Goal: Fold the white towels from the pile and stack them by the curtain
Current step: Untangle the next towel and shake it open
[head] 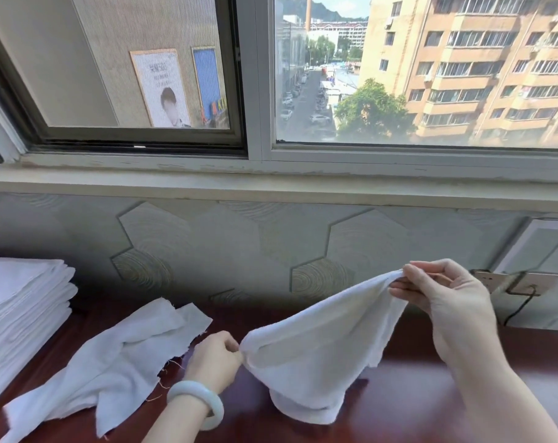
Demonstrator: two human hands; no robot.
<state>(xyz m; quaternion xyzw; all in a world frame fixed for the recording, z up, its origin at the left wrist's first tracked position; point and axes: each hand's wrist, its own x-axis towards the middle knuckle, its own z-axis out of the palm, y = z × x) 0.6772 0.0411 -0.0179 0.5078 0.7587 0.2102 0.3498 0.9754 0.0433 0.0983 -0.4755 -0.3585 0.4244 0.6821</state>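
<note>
Window (424, 75) spans the upper view, sill above a patterned wall; dark red-brown tabletop (415, 388) fills the lower part. Stack of folded white towels (19, 314) sits at the far left edge of the tabletop; held towel (319, 340) hangs stretched between both hands at centre-right, its lower fold resting on the tabletop; loose towel (111, 372) lies crumpled and flat between the stack and the left hand. Right hand (443, 298) raised, thumb and fingers pinching the towel's upper corner; left hand (213, 359) low, near the tabletop, fingers curled, pinching the opposite corner. Pale bangle (201, 401) on the left wrist.
</note>
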